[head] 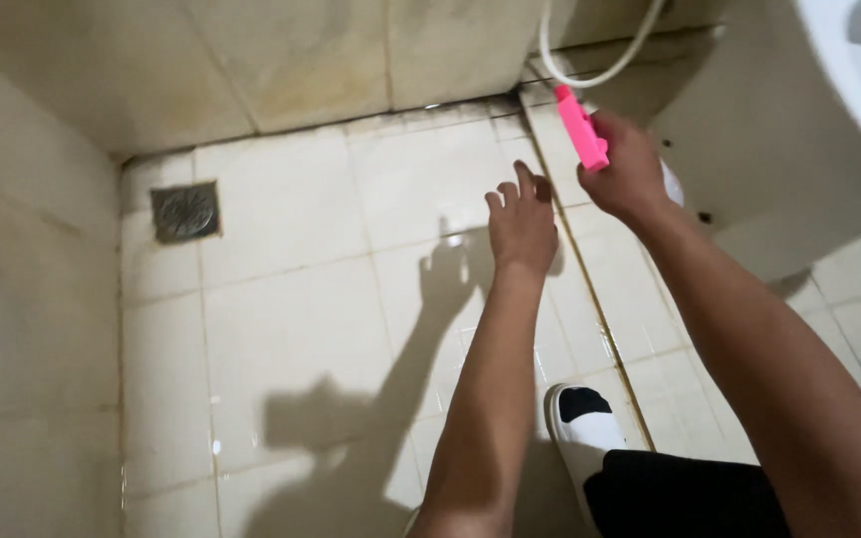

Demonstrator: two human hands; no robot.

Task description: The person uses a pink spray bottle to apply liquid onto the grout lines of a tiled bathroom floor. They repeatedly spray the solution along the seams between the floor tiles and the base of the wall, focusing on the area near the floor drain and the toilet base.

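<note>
Right hand point(633, 177) grasps the pink sprayer handle point(581, 130), likely light, rigid and wet-slick, best held mid-body, near the toilet point(854, 70); its white hose point(600, 75) looks flexible. Left hand point(522, 224) released, fingers spread above the floor point(291, 299).

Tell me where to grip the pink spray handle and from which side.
Grip the pink spray handle around its lower body, coming from its right side, as the right hand does. It is a slim straight bar, and the white hose occupies its upper end.
</note>
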